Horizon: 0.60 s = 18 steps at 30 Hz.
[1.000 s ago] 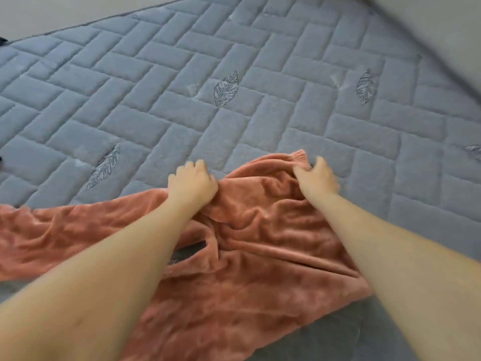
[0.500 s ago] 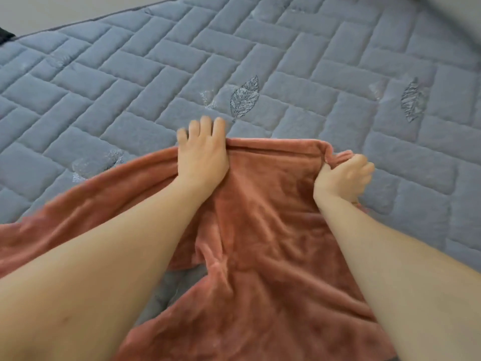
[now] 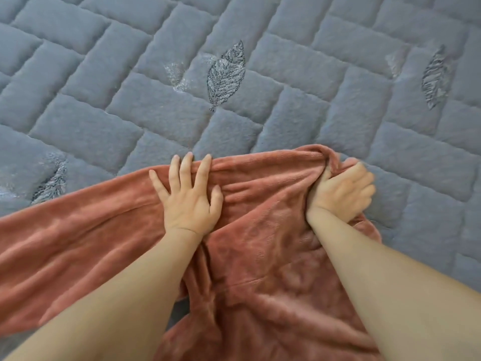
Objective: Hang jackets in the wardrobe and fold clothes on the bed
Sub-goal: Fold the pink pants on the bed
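I am in a bedroom of a home. A bed (image 3: 260, 142) fills the view from 9 o'clock through 12 to 3 o'clock, covered with a grey quilted bedspread (image 3: 109, 126) stitched in a brick-like block pattern. Embroidered leaf motifs (image 3: 226, 74) sit at 12 o'clock, 2 o'clock and 9 o'clock. A soft rust-coloured fleece garment (image 3: 260, 256) lies spread on the cover from 6 to 9 o'clock, household laundry of the kind handled on a bed.
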Tool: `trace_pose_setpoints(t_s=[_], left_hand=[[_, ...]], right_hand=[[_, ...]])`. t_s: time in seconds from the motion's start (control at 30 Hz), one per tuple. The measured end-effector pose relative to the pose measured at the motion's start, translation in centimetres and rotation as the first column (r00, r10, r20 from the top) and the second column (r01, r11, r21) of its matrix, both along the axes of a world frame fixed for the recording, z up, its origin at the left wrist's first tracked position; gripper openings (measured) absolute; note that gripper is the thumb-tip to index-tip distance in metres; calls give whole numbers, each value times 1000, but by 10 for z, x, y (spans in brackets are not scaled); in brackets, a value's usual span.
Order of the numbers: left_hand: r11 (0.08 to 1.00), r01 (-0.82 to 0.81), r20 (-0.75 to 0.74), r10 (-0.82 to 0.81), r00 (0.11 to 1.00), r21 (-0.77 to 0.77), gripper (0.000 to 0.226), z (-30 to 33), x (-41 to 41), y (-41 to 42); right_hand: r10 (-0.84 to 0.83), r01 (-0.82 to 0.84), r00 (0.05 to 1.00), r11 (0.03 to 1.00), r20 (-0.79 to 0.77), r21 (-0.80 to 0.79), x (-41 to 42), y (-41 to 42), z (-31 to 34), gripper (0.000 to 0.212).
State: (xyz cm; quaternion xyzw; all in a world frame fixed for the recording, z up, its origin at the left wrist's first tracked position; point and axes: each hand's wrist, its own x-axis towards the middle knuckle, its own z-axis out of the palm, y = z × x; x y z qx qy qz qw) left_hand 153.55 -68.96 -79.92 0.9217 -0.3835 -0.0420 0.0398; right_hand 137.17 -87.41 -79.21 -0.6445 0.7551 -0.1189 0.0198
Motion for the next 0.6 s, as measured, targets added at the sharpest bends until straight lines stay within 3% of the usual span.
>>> trace_pose_setpoints(t_s=[0.23,0.33,0.4,0.47,0.6], left_hand=[[999,24,-54,-26,998,-37,62,-7,13,-3],[996,28,-205,-45,978,-84,62,3,38,-21],[994,54,-257,-77,963,-98,65,13,41,-15],[989,71,-178,-93,980,-127,67,20,32,24],[995,-94,-142,88,986,-36,67,32,32,169]], right_hand=[[155,-151,988,983,29,-108,-2,-15,-9,40],[191,-183,979,976,67,-114,0,-16,13,58],[254,-249,967,958,13,-145,4,8,32,73],[486,-491,871,854,-69,-171,21,58,45,71],[862,-860,506,507,23,-50,83,214,44,64]])
